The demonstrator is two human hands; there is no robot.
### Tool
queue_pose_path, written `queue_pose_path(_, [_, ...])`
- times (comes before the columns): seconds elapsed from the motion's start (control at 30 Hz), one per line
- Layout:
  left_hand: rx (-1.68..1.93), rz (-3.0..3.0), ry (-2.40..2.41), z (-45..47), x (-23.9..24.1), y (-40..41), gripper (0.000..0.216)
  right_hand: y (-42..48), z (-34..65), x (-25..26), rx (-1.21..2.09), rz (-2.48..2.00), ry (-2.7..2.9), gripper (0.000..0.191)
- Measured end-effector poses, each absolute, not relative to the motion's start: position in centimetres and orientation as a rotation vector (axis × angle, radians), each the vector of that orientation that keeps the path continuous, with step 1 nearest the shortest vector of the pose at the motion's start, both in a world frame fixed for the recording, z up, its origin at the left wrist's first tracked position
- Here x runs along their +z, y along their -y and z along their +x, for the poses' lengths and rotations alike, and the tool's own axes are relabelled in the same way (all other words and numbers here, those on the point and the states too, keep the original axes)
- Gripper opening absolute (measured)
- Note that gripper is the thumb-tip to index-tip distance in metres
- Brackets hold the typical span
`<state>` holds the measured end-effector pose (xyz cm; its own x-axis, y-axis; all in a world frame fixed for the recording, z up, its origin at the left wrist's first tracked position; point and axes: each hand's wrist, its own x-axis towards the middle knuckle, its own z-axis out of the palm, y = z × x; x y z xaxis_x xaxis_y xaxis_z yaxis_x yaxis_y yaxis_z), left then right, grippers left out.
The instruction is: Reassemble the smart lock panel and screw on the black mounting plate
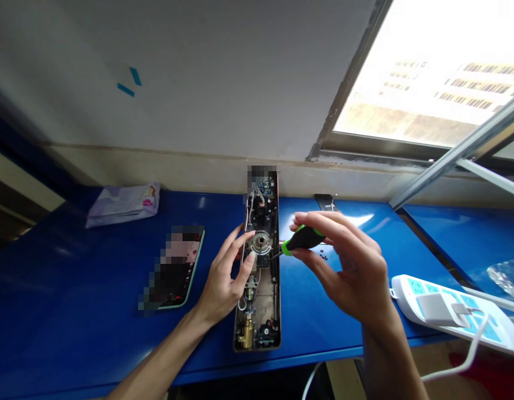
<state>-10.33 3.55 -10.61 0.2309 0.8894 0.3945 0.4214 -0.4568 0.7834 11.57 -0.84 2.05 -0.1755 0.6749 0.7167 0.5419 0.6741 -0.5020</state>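
An opened electronic door lock (263,294), a long narrow housing with wires, a circuit board and a brass part inside, lies lengthwise in front of me. My left hand (230,275) grips it at its left side, with thumb and fingertips near the round metal ring (261,242) in its middle. Between the fingers and thumb of my right hand (348,261) is a green-and-black screwdriver (302,240). Its shaft slants down left to the housing just below the ring; whether the tip sits on a screw I cannot tell.
Several small dark screws (323,254) lie right of the lock, with a black flat piece (324,202) behind them. A phone (180,272) and a purple-white packet (124,204) lie left on the blue table (90,289). A power strip (411,300) with a plugged charger is at right.
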Motion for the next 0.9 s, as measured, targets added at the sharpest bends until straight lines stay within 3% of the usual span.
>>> queue_pose_path(0.2, [1.177, 1.968, -1.179, -10.37, -10.71, -3.58, 0.044, 1.18, 11.46, 2.44, 0.392, -0.799, 2.028, 0.047])
queue_pose_path(0.53, [1.166, 1.967, -1.201, -10.33, -10.57, -3.39, 0.042, 0.84, 11.44, 1.94, -0.08, -1.034, 1.859, 0.032])
queue_pose_path(0.77, [1.176, 1.981, -1.194, -10.34, -10.65, -3.51, 0.042, 1.05, 10.98, 2.18, 0.122, -0.922, 1.995, 0.052])
queue_pose_path(0.9, [1.191, 1.978, -1.186, -10.22, -10.79, -3.52, 0.041, 0.92, 11.05, 2.08, 0.142, -0.889, 1.979, 0.05])
